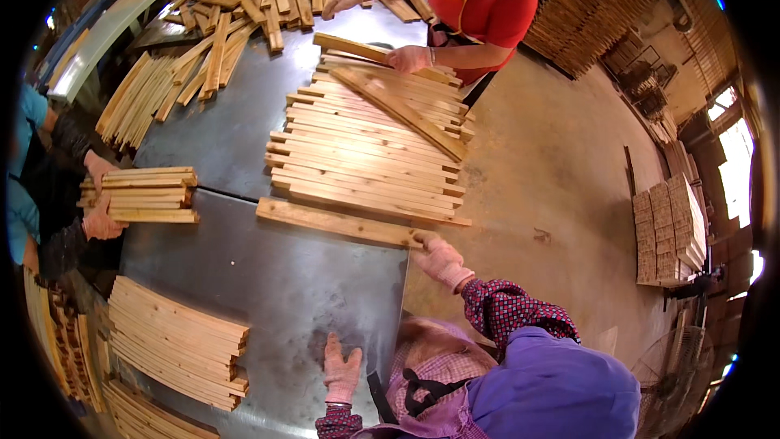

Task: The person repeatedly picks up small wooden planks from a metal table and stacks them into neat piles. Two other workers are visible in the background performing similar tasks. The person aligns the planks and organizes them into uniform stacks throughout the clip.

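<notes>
Wooden slat [337,222] apparently gripped by right hand [439,260], near slat stack [370,154]; left hand [341,370] spread flat on metal table [268,284]

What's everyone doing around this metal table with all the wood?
People are handling wooden slats on a steel table. The camera wearer's right hand grips the end of a single loose slat lying in front of a flat row of slats; the left hand rests flat on the bare table. Across the table, a co-worker in red lays slats on that row, and a person at the left holds a squared bundle.
</notes>
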### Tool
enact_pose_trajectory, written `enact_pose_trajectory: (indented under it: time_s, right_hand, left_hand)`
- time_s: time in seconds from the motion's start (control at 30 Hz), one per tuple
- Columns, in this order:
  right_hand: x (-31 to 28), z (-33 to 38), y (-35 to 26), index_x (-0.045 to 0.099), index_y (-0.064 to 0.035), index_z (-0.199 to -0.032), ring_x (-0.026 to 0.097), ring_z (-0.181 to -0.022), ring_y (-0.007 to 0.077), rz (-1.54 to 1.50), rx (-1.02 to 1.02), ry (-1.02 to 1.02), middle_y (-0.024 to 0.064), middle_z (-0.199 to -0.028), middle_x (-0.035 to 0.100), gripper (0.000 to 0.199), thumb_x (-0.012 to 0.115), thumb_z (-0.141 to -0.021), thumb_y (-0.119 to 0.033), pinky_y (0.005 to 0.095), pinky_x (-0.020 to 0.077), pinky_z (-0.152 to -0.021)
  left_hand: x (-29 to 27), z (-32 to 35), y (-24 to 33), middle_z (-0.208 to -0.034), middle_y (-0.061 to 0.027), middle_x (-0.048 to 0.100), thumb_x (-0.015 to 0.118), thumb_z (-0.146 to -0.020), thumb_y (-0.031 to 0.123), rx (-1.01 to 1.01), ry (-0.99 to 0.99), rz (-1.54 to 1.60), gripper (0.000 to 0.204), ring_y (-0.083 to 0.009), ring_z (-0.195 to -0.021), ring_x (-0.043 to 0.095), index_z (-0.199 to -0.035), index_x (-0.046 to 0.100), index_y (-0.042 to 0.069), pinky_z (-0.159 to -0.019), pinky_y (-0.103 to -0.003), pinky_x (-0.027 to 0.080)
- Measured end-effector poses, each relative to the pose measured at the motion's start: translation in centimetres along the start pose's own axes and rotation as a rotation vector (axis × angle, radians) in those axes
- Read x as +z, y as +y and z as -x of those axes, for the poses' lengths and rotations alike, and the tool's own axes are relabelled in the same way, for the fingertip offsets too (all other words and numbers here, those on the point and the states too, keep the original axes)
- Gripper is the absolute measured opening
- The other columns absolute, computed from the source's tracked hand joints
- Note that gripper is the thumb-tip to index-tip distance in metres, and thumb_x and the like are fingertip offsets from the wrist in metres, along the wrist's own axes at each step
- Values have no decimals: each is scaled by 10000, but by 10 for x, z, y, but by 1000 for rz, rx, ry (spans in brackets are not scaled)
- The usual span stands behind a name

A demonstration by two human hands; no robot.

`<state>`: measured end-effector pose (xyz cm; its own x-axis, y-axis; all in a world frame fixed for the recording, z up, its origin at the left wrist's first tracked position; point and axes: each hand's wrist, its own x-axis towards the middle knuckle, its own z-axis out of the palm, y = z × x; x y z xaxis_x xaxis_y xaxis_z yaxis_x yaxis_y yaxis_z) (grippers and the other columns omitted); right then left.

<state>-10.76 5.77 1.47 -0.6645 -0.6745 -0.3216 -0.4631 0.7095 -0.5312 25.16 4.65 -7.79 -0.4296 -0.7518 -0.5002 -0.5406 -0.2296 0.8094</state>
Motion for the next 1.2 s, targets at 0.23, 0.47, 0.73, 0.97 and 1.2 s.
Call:
enact_pose_trajectory:
  time_s: [0.23, 0.47, 0.73, 0.97, 1.2]
  right_hand:
    - [-69, -114, 34, 487, -140, -1439, 550, -1254, 352, 55, 39, 178, 182, -1414, 535, 715, 656, -839, -489, 422, 438, -1054]
    - [-106, -231, 27, 408, -52, -1446, 548, -1235, 376, 561, 91, 215, 183, -1393, 514, 816, 698, -818, -485, 435, 485, -984]
    - [-142, -221, 24, 524, -40, -1272, 686, -962, 345, 593, -88, -22, 171, -1122, 661, 636, 709, -806, -431, 450, 547, -843]
    - [-154, -222, 46, 295, -29, -1506, 323, -1424, 305, 930, -198, 71, 128, -1555, 321, 1070, 672, -746, -681, 441, 302, -1138]
    - [-122, -270, 12, 320, -30, -1477, 569, -1197, 321, 737, -417, -211, 160, -1347, 559, 935, 753, -764, -455, 413, 454, -996]
  left_hand:
    - [2, -43, 63, -1528, -253, 355, 717, -849, 102, -125, -38, 209, 844, -365, -1373, 435, -1518, 223, -37, -1107, -425, 396]
    - [64, -107, 88, -1513, -245, 373, 706, -839, 93, -142, 124, 285, 795, -363, -1383, 407, -1491, 272, -43, -1107, -421, 400]
    - [148, -158, 124, -1564, -144, 312, 618, -931, 172, 52, -58, 270, 715, -264, -1372, 382, -1534, 246, 69, -1105, -412, 383]
    - [150, -179, 248, -1570, -251, 261, 618, -892, -12, -160, -44, 839, 798, -353, -1441, 310, -1536, 149, -40, -1171, -406, 311]
    - [169, -204, 254, -1532, -248, 322, 612, -918, 38, 6, -159, 605, 740, -322, -1391, 368, -1526, 194, -23, -1142, -378, 344]
